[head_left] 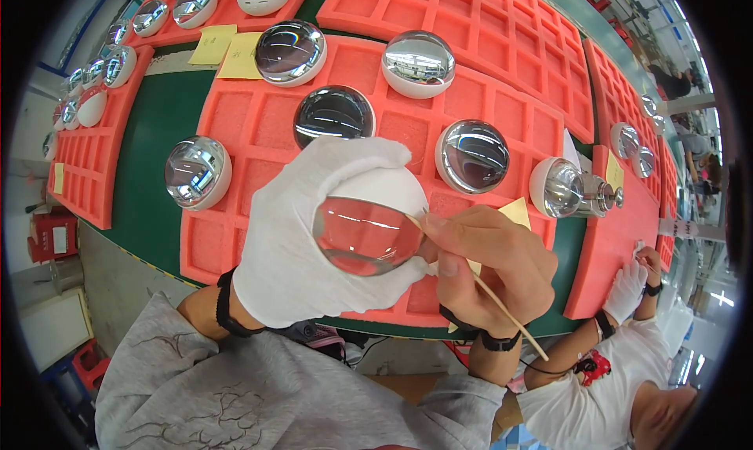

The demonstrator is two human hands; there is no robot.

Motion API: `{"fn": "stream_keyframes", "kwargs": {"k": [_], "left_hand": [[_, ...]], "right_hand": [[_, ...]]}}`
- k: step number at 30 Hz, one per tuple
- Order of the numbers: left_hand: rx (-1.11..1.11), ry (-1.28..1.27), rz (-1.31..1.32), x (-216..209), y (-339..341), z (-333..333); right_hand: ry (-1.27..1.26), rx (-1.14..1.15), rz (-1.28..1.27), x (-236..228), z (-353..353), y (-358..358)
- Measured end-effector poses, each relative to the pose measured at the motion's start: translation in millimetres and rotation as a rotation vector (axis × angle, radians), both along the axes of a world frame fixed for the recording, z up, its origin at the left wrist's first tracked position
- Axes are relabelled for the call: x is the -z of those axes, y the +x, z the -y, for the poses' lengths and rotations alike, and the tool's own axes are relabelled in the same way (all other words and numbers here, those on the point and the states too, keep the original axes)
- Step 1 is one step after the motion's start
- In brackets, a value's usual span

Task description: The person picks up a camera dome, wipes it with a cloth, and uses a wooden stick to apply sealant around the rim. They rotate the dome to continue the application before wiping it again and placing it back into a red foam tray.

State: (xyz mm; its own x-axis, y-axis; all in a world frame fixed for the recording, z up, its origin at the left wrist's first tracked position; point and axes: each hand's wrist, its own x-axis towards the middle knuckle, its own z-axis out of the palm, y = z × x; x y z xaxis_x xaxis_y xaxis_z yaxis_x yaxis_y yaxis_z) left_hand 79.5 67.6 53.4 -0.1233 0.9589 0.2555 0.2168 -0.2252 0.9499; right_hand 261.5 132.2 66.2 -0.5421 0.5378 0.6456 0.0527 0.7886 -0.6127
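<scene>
My left hand [294,238], in a white glove, is wrapped round a glass lens [369,234] with a clear, domed face and a white part behind it. In my bare right hand [494,269] a thin wooden stick [506,313] is pinched between thumb and fingers. The stick's upper end meets the lens near its right rim; whether it touches the glass I cannot tell. Just beyond my hands, a dark-looking lens [333,116] and another lens [472,156] rest on the red foam tray [263,116].
More lenses stand around, including one at the left [196,171]. Other red foam trays [463,34] cover much of the green table [161,136]. Yellow paper notes [239,56] lie at the back left. At the right a co-worker [612,371] handles something small.
</scene>
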Motion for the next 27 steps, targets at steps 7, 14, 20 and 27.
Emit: {"fn": "stream_keyframes", "kwargs": {"k": [7, 14, 20, 27], "left_hand": [[0.011, 0.029, -0.06, -0.3, -0.6, -0.5], [0.018, -0.05, 0.092, -1.4, 2.4, 4.1], [0.013, 0.065, -0.216, -5.2, 0.8, 0.3], [0.027, 0.043, -0.13, -2.1, 2.6, 2.3]], "right_hand": [[0.048, -0.006, 0.038, 0.3, 1.7, 1.8], [0.065, 0.009, 0.036, -2.8, 3.5, 5.0], [0.073, 0.003, 0.047, -2.0, 2.8, 4.6], [0.116, 0.044, 0.076, -3.7, 5.3, 4.4]]}}
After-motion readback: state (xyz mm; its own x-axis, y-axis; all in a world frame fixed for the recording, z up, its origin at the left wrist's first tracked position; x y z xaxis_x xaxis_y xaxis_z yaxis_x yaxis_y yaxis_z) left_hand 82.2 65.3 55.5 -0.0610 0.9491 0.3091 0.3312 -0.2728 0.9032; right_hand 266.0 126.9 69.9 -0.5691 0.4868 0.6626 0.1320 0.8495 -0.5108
